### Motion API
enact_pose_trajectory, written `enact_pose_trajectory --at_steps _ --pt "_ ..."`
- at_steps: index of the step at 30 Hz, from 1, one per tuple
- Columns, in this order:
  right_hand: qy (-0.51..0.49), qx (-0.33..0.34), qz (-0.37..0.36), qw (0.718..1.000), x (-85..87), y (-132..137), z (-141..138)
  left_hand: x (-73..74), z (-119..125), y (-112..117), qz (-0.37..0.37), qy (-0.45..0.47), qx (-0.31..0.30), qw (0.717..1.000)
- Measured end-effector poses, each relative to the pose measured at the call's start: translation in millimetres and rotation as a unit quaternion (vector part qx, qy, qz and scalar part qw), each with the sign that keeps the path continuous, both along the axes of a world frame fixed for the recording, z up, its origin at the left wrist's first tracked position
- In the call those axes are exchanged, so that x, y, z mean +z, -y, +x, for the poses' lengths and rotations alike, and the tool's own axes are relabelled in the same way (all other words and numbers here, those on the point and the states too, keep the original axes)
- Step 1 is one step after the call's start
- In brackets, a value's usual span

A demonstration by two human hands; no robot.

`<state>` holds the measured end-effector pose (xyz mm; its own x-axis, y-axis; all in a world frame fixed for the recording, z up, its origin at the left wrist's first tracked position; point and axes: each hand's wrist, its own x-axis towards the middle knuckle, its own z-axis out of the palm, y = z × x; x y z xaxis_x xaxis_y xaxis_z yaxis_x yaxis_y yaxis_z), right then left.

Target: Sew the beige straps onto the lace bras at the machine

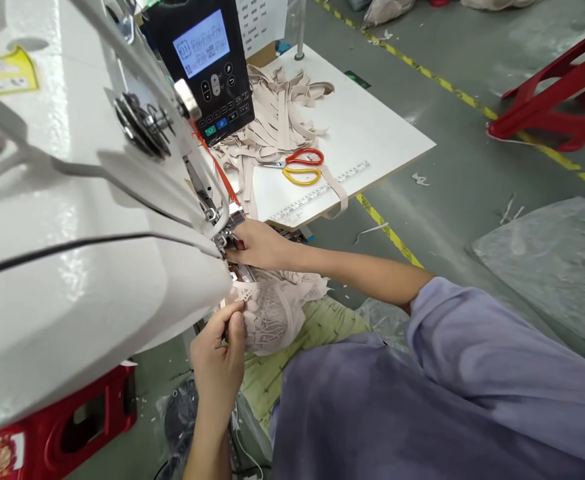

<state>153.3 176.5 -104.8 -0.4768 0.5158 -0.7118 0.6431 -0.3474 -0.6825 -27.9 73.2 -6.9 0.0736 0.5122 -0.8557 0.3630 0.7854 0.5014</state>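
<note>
A white sewing machine (72, 220) fills the left of the head view. My right hand (257, 243) reaches under its head by the needle area (220, 230), fingers pressed together on the fabric there. My left hand (220, 357), lower down, pinches the edge of a pale lace piece (272, 310) that hangs from the machine into my lap. A beige strap (246, 187) runs from the needle area back to the table.
The white table (372, 133) holds a heap of beige straps (277, 113), red and yellow scissors (302, 167) and a printed ruler at its edge. The machine's control panel (207, 60) stands behind. Red plastic furniture (557, 100) and plastic sheeting (547, 260) lie on the floor at right.
</note>
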Motion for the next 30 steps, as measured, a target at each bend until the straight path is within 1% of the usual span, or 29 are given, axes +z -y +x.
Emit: enact_pose_trajectory --at_steps 6,13,16,21,24,25,26,28,30 --pt "-0.018 -0.009 -0.013 1.000 3.1 -3.4 -0.1 1.2 4.7 2.6 0.029 0.028 0.005 0.999" --pt "-0.023 -0.012 -0.012 1.000 3.3 -3.0 2.3 1.3 7.0 7.1 0.047 0.029 0.001 0.998" --pt "-0.035 -0.025 -0.003 0.999 2.2 -0.6 4.2 1.8 9.0 10.8 0.050 0.024 0.003 0.998" --pt "-0.039 -0.044 -0.002 0.998 3.5 2.0 6.8 4.1 10.6 19.5 0.020 -0.002 -0.005 1.000" --pt "-0.030 -0.046 -0.012 0.998 6.9 1.7 7.3 6.1 11.7 24.5 0.002 -0.038 -0.005 0.999" --pt "-0.026 -0.045 -0.014 0.999 8.0 1.8 7.3 7.0 13.6 25.1 0.018 -0.066 -0.009 0.998" --pt "-0.022 -0.044 -0.015 0.999 9.0 2.1 7.1 8.1 16.8 24.9 0.052 -0.103 -0.016 0.993" --pt "-0.016 -0.041 -0.012 0.999 10.6 3.4 6.7 11.1 27.1 21.9 0.147 -0.176 -0.038 0.972" --pt "-0.010 -0.041 -0.013 0.999 12.5 4.6 5.9 14.8 40.7 16.2 0.219 -0.208 -0.071 0.951"
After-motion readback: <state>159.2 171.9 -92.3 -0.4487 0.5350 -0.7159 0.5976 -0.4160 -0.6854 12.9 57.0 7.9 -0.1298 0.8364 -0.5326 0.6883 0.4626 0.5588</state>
